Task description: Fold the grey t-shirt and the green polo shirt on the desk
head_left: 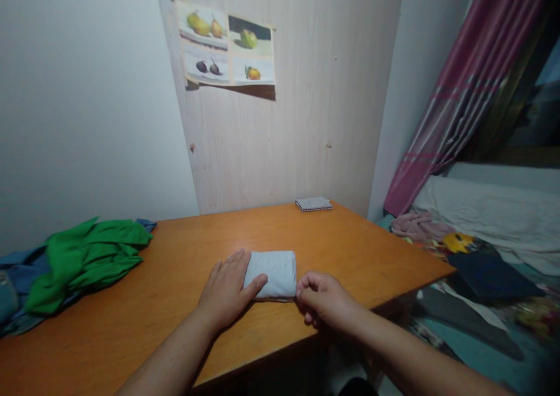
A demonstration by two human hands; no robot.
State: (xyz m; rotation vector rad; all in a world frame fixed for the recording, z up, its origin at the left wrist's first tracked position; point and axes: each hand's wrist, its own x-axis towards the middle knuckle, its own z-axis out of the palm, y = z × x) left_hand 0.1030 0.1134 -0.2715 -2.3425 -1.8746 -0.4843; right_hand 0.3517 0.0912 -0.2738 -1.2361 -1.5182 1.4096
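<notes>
A small, neatly folded light grey cloth [275, 273] lies on the orange-brown wooden table. My left hand [230, 285] rests against its left edge, fingers stretched out flat and the thumb lying on top of the cloth. At the right edge, near the front corner, my right hand [321, 298] is closed, with thumb and fingertips pinched at the fabric. How much of the cloth is between those fingertips is hidden.
Crumpled green and blue clothes [96, 256] lie on the table's left side. A folded checked cloth [314, 203] sits near the back edge. Beyond the table [175, 279], on the right, clothes and bedding [490, 221] are piled below a pink curtain [446, 104].
</notes>
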